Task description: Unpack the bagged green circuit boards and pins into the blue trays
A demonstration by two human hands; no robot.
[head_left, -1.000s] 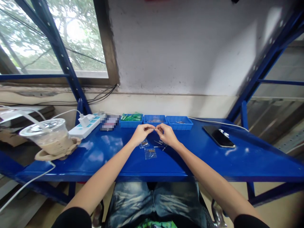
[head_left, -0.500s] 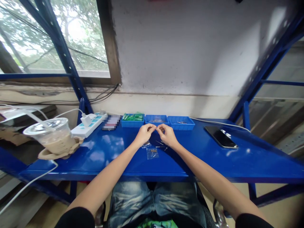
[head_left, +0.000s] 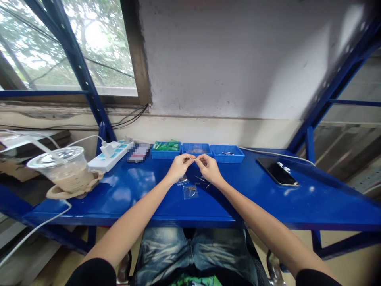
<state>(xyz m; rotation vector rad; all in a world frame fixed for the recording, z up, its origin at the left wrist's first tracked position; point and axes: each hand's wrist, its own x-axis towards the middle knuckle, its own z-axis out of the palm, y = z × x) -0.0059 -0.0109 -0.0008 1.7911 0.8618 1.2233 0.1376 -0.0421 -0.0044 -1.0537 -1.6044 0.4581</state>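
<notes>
My left hand [head_left: 180,166] and my right hand [head_left: 209,167] meet above the blue table [head_left: 143,198], fingertips pinched together on a thin small metal part [head_left: 196,159] held between them. Below the hands lie two small clear plastic bags [head_left: 189,192] and a few thin metal pins [head_left: 200,182] on the table top. Just behind the hands stand three small blue trays: one with green pieces [head_left: 166,151], a middle one [head_left: 196,150], and a right one [head_left: 227,154] with a few small parts.
A plastic cup with a drink [head_left: 66,171] sits at the left edge, beside a white power strip [head_left: 110,156] with a plugged charger and cables. A black phone [head_left: 278,171] with white earbuds lies at the right. Blue rack posts rise on both sides.
Both hands stay pinched together over the bags, shifting only slightly. The view has drifted a little.
</notes>
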